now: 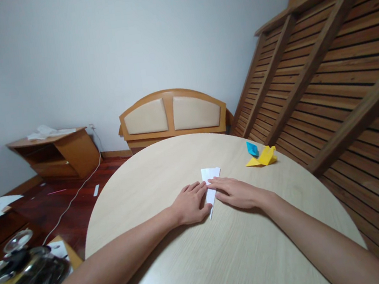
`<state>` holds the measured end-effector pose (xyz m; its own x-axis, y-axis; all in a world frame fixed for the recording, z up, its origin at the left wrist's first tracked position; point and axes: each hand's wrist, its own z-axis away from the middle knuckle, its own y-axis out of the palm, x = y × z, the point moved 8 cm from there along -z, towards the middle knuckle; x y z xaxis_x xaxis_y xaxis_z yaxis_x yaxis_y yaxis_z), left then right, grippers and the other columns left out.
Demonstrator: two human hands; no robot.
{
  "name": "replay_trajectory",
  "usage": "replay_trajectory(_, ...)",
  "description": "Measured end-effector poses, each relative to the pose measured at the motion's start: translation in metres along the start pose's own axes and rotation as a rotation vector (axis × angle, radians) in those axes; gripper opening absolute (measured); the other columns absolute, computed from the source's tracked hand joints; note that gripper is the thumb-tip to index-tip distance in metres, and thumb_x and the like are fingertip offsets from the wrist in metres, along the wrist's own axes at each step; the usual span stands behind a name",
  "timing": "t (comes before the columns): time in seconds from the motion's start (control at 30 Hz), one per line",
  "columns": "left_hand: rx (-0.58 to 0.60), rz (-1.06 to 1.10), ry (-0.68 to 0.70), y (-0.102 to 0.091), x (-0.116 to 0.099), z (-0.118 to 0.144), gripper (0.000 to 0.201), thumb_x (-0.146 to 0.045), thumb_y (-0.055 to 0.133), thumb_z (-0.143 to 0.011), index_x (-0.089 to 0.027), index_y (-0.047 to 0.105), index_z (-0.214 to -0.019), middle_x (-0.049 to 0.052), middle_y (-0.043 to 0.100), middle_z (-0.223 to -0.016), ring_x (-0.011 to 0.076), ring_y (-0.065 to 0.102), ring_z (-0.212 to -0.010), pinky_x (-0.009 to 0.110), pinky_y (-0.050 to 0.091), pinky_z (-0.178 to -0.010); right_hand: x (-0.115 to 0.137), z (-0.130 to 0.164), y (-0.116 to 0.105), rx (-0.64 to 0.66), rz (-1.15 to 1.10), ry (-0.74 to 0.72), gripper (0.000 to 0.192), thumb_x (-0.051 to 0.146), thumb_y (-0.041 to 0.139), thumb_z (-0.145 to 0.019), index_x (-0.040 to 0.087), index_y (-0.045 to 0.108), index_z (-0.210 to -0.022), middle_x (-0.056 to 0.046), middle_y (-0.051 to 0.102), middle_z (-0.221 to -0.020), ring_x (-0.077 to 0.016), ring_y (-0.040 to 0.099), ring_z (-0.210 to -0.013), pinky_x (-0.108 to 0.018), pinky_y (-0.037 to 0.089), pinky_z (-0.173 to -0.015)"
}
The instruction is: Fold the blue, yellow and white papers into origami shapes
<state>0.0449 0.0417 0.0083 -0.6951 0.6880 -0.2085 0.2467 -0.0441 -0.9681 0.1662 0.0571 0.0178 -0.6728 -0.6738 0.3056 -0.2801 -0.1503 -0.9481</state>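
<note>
A narrow piece of folded white paper (211, 173) lies flat on the round table (255, 259), its wide end away from me and its point toward me. My left hand (191, 203) rests on the table with its fingers stretched out, the tips touching the paper's left edge. From the other side my right hand (236, 192) lies flat, its fingertips pressing on the middle of the paper. Both hands partly cover the paper. Beyond my right hand sit a yellow folded-paper bird (265, 156) and a small blue folded-paper piece (252, 148).
A wooden headboard (174, 132) stands behind the table, and a slatted wooden frame (324, 71) leans along the right. At the lower left is a glass pot (34, 272) on a side surface. A low cabinet (71, 154) stands farther back, with a white cable (78, 205) on the floor.
</note>
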Motion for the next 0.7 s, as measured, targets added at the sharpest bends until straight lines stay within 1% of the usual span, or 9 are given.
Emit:
replay_trajectory(0.2,0.019,-0.004,0.026,0.002,0.000,0.001,0.064,-0.049,0.046,-0.093,-0.016,0.042,-0.148,0.014,0.035,-0.157,0.0359,0.033,-0.144,0.054,0.028,-0.116,-0.035,-0.014,0.008,-0.021,0.096,0.181,0.059,0.055,0.035,-0.101,0.025,0.041,-0.151,-0.009,0.033,-0.160,-0.0291,0.026,-0.149,-0.052,0.022,-0.119)
replay_trajectory(0.33,0.035,-0.011,0.065,0.001,0.000,0.001,0.063,-0.049,0.046,-0.093,-0.022,0.040,-0.150,0.012,0.034,-0.158,0.0381,0.034,-0.143,0.056,0.031,-0.114,-0.046,-0.016,0.004,-0.036,0.146,0.277,0.069,0.064,0.036,-0.097,0.021,0.041,-0.151,-0.012,0.032,-0.160,-0.0322,0.027,-0.147,-0.051,0.023,-0.118)
replay_trajectory(0.37,0.042,-0.012,0.083,0.000,0.000,0.001,0.062,-0.047,0.047,-0.093,-0.023,0.041,-0.149,0.011,0.035,-0.158,0.0385,0.035,-0.143,0.056,0.031,-0.114,-0.046,-0.015,0.001,-0.042,0.163,0.292,0.071,0.065,0.037,-0.096,0.020,0.043,-0.150,-0.013,0.035,-0.159,-0.0330,0.030,-0.146,-0.050,0.025,-0.117)
replay_trajectory(0.43,0.063,-0.007,0.121,-0.002,0.000,0.001,0.060,-0.044,0.049,-0.092,-0.023,0.043,-0.148,0.009,0.037,-0.157,0.0381,0.035,-0.142,0.055,0.032,-0.114,-0.042,-0.010,-0.005,-0.063,0.211,0.310,0.070,0.065,0.040,-0.095,0.016,0.049,-0.145,-0.016,0.044,-0.152,-0.0343,0.038,-0.141,-0.049,0.028,-0.115)
replay_trajectory(0.5,0.089,0.008,0.156,-0.002,0.000,0.000,0.061,-0.039,0.052,-0.089,-0.023,0.045,-0.147,0.007,0.038,-0.157,0.0368,0.035,-0.143,0.052,0.031,-0.116,-0.034,-0.004,-0.009,-0.099,0.275,0.319,0.065,0.061,0.044,-0.095,0.012,0.058,-0.135,-0.020,0.057,-0.140,-0.0353,0.045,-0.134,-0.050,0.032,-0.112)
replay_trajectory(0.53,0.099,0.016,0.174,-0.002,0.001,0.000,0.062,-0.037,0.054,-0.087,-0.022,0.045,-0.147,0.007,0.038,-0.157,0.0361,0.034,-0.144,0.051,0.030,-0.117,-0.030,-0.002,-0.010,-0.118,0.305,0.322,0.061,0.059,0.046,-0.095,0.011,0.061,-0.130,-0.021,0.060,-0.134,-0.0360,0.046,-0.133,-0.051,0.032,-0.111)
replay_trajectory(0.57,0.107,0.024,0.193,-0.002,0.001,0.000,0.063,-0.036,0.055,-0.086,-0.022,0.046,-0.147,0.006,0.038,-0.157,0.0356,0.033,-0.144,0.050,0.029,-0.118,-0.027,0.000,-0.010,-0.133,0.324,0.317,0.058,0.056,0.047,-0.095,0.011,0.062,-0.129,-0.021,0.060,-0.134,-0.0365,0.044,-0.135,-0.053,0.031,-0.111)
replay_trajectory(0.6,0.111,0.030,0.212,-0.002,0.001,0.000,0.063,-0.035,0.056,-0.085,-0.021,0.047,-0.147,0.006,0.037,-0.157,0.0352,0.032,-0.145,0.050,0.028,-0.119,-0.022,0.001,-0.008,-0.138,0.323,0.290,0.054,0.052,0.046,-0.097,0.012,0.061,-0.131,-0.020,0.058,-0.138,-0.0358,0.041,-0.138,-0.054,0.029,-0.113)
replay_trajectory(0.7,0.113,0.040,0.251,-0.001,0.001,0.000,0.064,-0.033,0.055,-0.084,-0.023,0.046,-0.147,0.004,0.035,-0.158,0.0351,0.030,-0.146,0.051,0.026,-0.119,-0.011,-0.001,0.007,-0.069,0.199,0.139,0.050,0.040,0.036,-0.101,0.019,0.048,-0.145,-0.011,0.042,-0.155,-0.0275,0.031,-0.147,-0.051,0.024,-0.119)
